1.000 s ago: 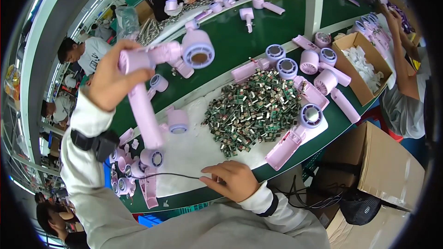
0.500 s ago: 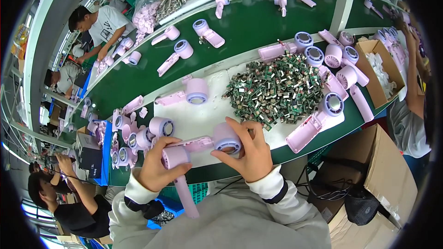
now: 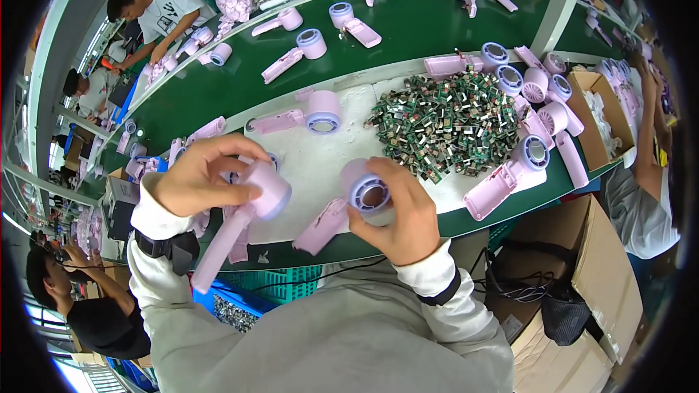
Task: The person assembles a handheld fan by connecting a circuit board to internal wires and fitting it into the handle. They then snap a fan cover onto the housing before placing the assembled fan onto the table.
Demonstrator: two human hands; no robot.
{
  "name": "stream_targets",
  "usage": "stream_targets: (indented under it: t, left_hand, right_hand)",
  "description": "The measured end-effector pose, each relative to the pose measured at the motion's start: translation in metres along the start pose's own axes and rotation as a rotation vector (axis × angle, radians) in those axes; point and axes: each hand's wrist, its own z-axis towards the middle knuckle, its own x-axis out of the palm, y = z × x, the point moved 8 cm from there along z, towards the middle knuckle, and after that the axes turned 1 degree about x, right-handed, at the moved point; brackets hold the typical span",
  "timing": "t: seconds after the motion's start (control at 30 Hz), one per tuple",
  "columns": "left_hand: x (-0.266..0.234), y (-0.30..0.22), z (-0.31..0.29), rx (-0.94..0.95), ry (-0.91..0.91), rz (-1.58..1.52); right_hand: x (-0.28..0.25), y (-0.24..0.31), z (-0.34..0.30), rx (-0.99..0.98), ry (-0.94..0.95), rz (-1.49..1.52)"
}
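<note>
The left hand [image 3: 195,178] was clamped on a pink fan housing [image 3: 266,188], thumb on its near side and fingers curled over its top; this piece was well left of the heap of small circuit boards [image 3: 444,124] and nearer the person than it, its long pink handle slanting down and away from the heap. The right hand [image 3: 404,215], just on the near left side of the heap, had its grip clamped on a second housing [image 3: 368,189], thumb and fingers around it, the lavender ring facing up toward the person. An open handle half [image 3: 320,227] ran from that housing, pointing away from the heap; whether it touched the surface [image 3: 455,222] could not be told. A white sheet [image 3: 309,167] lay under the heap and stretched left of it. Left of the heap on that sheet stood another pink housing [image 3: 322,110] with a handle piece [image 3: 277,122] beside it. To the near right of the heap lay a fan with its handle open [image 3: 490,193]. Farther right of the heap, past more pink housings, stood a cardboard box [image 3: 620,109] with white pieces inside.
</note>
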Motion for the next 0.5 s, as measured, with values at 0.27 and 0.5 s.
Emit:
stream_targets:
  t: [0.27,0.5]
  left_hand:
    - [0.025,0.007,0.057,0.334,-0.31,0.922]
    - [0.005,-0.029,0.044,0.483,-0.456,1.139]
  right_hand:
    - [0.048,0.026,0.026,-0.156,0.197,-0.253]
    - [0.036,0.026,0.005,-0.02,0.266,-0.013]
